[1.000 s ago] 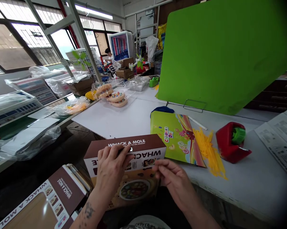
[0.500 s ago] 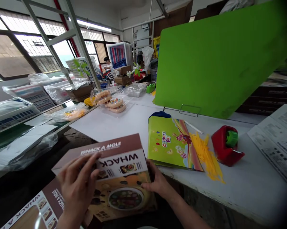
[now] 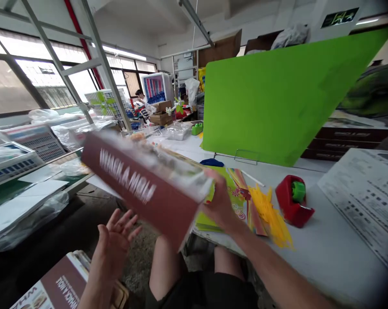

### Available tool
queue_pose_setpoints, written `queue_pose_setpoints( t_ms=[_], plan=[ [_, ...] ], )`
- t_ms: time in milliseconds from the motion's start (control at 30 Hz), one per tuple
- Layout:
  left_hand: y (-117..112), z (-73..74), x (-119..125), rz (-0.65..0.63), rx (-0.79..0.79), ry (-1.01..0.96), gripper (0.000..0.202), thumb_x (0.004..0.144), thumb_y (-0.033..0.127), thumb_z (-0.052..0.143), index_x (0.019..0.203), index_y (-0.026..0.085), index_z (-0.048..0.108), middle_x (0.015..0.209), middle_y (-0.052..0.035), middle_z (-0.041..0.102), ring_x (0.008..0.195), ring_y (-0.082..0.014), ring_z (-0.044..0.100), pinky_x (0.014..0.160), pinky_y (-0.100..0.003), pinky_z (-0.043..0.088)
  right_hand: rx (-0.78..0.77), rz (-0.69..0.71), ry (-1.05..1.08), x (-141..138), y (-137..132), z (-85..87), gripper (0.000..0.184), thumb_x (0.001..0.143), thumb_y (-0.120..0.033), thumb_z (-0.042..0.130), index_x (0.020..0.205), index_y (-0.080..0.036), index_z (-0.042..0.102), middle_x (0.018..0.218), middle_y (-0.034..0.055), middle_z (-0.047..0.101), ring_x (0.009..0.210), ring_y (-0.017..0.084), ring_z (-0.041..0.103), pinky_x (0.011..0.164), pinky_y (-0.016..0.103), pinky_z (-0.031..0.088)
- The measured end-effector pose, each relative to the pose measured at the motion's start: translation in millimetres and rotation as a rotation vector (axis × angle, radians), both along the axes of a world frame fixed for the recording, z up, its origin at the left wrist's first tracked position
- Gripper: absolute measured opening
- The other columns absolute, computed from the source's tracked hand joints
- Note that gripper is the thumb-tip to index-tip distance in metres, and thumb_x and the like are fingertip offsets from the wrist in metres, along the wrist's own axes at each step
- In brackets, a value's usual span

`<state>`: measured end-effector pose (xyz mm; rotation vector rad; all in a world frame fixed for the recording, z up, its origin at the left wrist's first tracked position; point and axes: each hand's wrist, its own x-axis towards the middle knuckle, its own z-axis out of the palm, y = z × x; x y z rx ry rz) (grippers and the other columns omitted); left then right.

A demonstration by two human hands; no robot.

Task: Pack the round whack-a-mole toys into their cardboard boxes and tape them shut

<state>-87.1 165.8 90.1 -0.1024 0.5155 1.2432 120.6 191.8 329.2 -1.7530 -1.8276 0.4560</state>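
Observation:
My right hand (image 3: 220,201) grips the right end of a brown cardboard box (image 3: 139,189) printed "WHACK A MOLE". The box is tilted, up off my lap, its brown side facing me and its left end higher. Its pale upper face is smeared by motion. Below the box, my left hand (image 3: 118,234) is open with its fingers spread, apart from it. A second Whack a Mole box (image 3: 63,281) lies low at the left, near my left forearm.
On the white table (image 3: 322,240) are green Children's Day cards (image 3: 209,223), yellow strips (image 3: 271,219), a red tape dispenser (image 3: 292,201) and a printed white carton (image 3: 361,201). A large green board (image 3: 264,103) stands behind. A person (image 3: 139,95) sits far back.
The box has been lifted from my lap and turned, so its brown side now faces me. My left hand has come off it and dropped lower; my right hand has risen with it.

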Motion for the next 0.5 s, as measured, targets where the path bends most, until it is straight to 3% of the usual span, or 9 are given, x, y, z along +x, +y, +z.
queue_pose_setpoints(
  t_ms=[67, 100, 133, 200, 233, 300, 400, 500],
  plan=[
    [-10.2, -11.6, 11.5, -0.161, -0.070, -0.168, 0.080, 0.068, 0.078, 0.069, 0.124, 0.021, 0.065, 0.120, -0.0126, 0.072, 0.111, -0.0358, 0.067, 0.084, -0.044, 0.060, -0.014, 0.091, -0.110, 15.8, -29.3, -42.3, 0.043, 0.076, -0.010, 0.070, 0.117, -0.025, 0.067, 0.136, 0.0091, 0.061, 0.142, 0.034, 0.040, 0.126, 0.060, 0.006],
    [-17.2, -17.3, 17.5, -0.248, -0.131, -0.218, 0.076, 0.072, 0.073, 0.070, 0.125, 0.018, 0.064, 0.116, -0.0144, 0.073, 0.109, -0.0373, 0.069, 0.085, -0.047, 0.059, -0.030, 0.143, -0.186, 22.5, -45.4, -61.0, 0.044, 0.079, -0.005, 0.062, 0.118, -0.025, 0.068, 0.134, 0.0098, 0.063, 0.139, 0.034, 0.044, 0.125, 0.062, 0.007],
    [-24.6, -22.9, 23.6, -0.327, -0.204, -0.241, 0.071, 0.077, 0.065, 0.071, 0.127, 0.016, 0.063, 0.112, -0.0154, 0.075, 0.105, -0.0380, 0.070, 0.086, -0.049, 0.059, -0.044, 0.253, -0.415, 28.4, -60.8, -76.5, 0.053, 0.084, -0.002, 0.053, 0.129, -0.026, 0.062, 0.139, 0.0107, 0.060, 0.141, 0.033, 0.043, 0.123, 0.065, 0.013],
    [-38.1, -32.6, 35.5, -0.444, -0.342, -0.232, 0.059, 0.082, 0.044, 0.074, 0.132, 0.014, 0.059, 0.104, -0.0154, 0.077, 0.096, -0.0377, 0.074, 0.085, -0.052, 0.060, -0.096, 0.437, -0.731, 39.2, -84.7, -93.8, 0.065, 0.084, 0.000, 0.049, 0.143, -0.026, 0.052, 0.146, 0.0111, 0.054, 0.143, 0.032, 0.040, 0.121, 0.063, 0.024],
    [-43.0, -36.6, 40.5, -0.471, -0.389, -0.211, 0.057, 0.082, 0.036, 0.075, 0.132, 0.014, 0.058, 0.101, -0.0149, 0.077, 0.091, -0.0373, 0.075, 0.083, -0.052, 0.061, -0.124, 0.481, -0.814, 45.3, -91.7, -94.5, 0.067, 0.084, -0.002, 0.051, 0.146, -0.026, 0.047, 0.149, 0.0106, 0.051, 0.144, 0.032, 0.039, 0.120, 0.060, 0.030],
    [-48.1, -42.1, 46.8, -0.466, -0.441, -0.170, 0.053, 0.081, 0.029, 0.075, 0.129, 0.012, 0.060, 0.093, -0.0141, 0.078, 0.080, -0.0366, 0.076, 0.077, -0.052, 0.062, -0.123, 0.443, -0.870, 62.7, -95.6, -80.9, 0.063, 0.087, -0.010, 0.055, 0.147, -0.026, 0.046, 0.148, 0.0090, 0.053, 0.141, 0.030, 0.044, 0.117, 0.054, 0.038],
    [-45.7, -45.6, 43.1, -0.387, -0.477, -0.122, 0.044, 0.084, 0.028, 0.070, 0.124, 0.011, 0.062, 0.081, -0.0120, 0.077, 0.067, -0.0346, 0.075, 0.068, -0.050, 0.063, -0.021, 0.187, -0.868, 107.9, -86.3, -37.2, 0.047, 0.097, -0.022, 0.047, 0.143, -0.027, 0.053, 0.140, 0.0091, 0.060, 0.133, 0.027, 0.054, 0.114, 0.051, 0.044],
    [-40.0, -46.2, 25.4, -0.341, -0.513, -0.107, 0.045, 0.084, 0.027, 0.068, 0.125, 0.011, 0.060, 0.074, -0.0092, 0.076, 0.063, -0.0324, 0.075, 0.064, -0.049, 0.064, -0.267, 0.014, -0.880, 164.5, -80.0, 5.8, 0.051, 0.090, -0.032, 0.058, 0.140, -0.023, 0.059, 0.146, 0.0115, 0.055, 0.140, 0.035, 0.045, 0.114, 0.059, 0.039]
  ],
)
